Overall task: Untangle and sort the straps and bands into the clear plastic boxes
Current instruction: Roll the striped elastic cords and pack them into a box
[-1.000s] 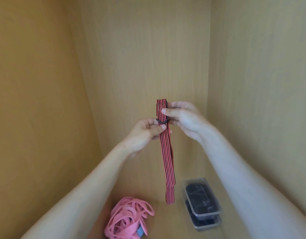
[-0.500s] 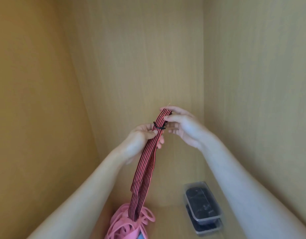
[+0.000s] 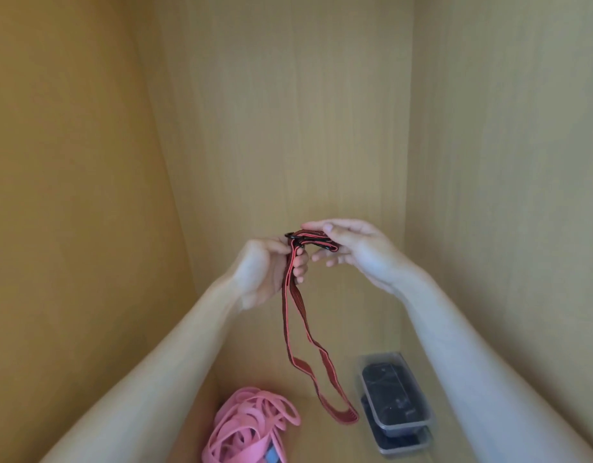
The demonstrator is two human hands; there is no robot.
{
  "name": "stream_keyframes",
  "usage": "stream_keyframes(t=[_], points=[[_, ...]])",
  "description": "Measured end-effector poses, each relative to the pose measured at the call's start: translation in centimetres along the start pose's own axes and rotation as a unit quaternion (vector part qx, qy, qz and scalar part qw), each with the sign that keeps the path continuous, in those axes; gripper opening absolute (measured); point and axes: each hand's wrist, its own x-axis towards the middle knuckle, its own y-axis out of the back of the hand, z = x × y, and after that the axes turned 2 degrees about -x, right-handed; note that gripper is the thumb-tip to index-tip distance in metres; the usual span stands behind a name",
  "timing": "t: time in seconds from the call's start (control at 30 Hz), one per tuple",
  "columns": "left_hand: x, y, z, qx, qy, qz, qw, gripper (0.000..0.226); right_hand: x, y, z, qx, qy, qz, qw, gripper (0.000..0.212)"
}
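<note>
Left hand (image 3: 268, 272) grips red-and-black striped strap (image 3: 310, 234) near its top; right hand (image 3: 355, 248) pinches the end. Risk: dangling loop may snag pink rubber bands (image 3: 251, 426), re-tangling.

Soft warm light, slight blur, wide-angle edge distortion

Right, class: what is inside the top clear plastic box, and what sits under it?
Inside the top clear box lie dark things, too blurred to name. Under it sits a second clear box; only its near end shows, the rest is covered.
</note>
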Motion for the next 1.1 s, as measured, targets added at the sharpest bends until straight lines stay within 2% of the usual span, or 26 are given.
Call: stream_keyframes(t=[0.1,0.17,0.23,0.37,0.7,0.77,0.87,0.93,1.03,1.1], points=[[0.0,-0.1,-0.1,0.029,0.006,0.003,1.0,0.026,0.0,0.2,0.0,0.003,-0.032,0.001,0.999,0.021],[0.0,-0.2,0.0,0.035,0.003,0.005,0.999,0.04,-0.1,0.4,0.0,0.041,-0.066,-0.016,0.997,0.015],[-0.1,-0.2,0.2,0.044,-0.003,0.006,0.999,0.045,-0.3,0.6,0.0,0.094,-0.101,-0.035,0.99,0.013],[-0.2,-0.1,0.6,0.081,0.0,0.019,0.997,0.029,-0.4,0.2,0.2,0.177,-0.131,-0.043,0.974,0.015],[0.0,1.0,0.8,0.073,-0.003,0.027,0.997,0.022,-0.8,-1.6,1.0,0.288,-0.152,-0.011,0.945,0.028],[-0.1,1.1,0.8,0.059,-0.022,0.029,0.998,0.016,-0.8,-1.8,1.1,0.313,-0.153,0.0,0.937,0.031],[-0.1,0.8,0.4,0.01,-0.076,0.075,0.994,0.027,-0.7,-2.1,1.0,0.344,-0.153,0.017,0.926,0.032],[0.0,0.7,0.2,0.002,-0.116,0.085,0.99,0.026,-0.7,-2.2,1.0,0.366,-0.151,0.027,0.918,0.031],[0.3,0.8,0.1,0.051,-0.156,0.098,0.982,0.015,-0.7,-2.3,0.7,0.401,-0.143,0.037,0.904,0.029],[0.5,0.7,0.1,0.135,-0.191,0.157,0.959,0.01,-0.7,-2.2,0.5,0.414,-0.138,0.044,0.899,0.023]])
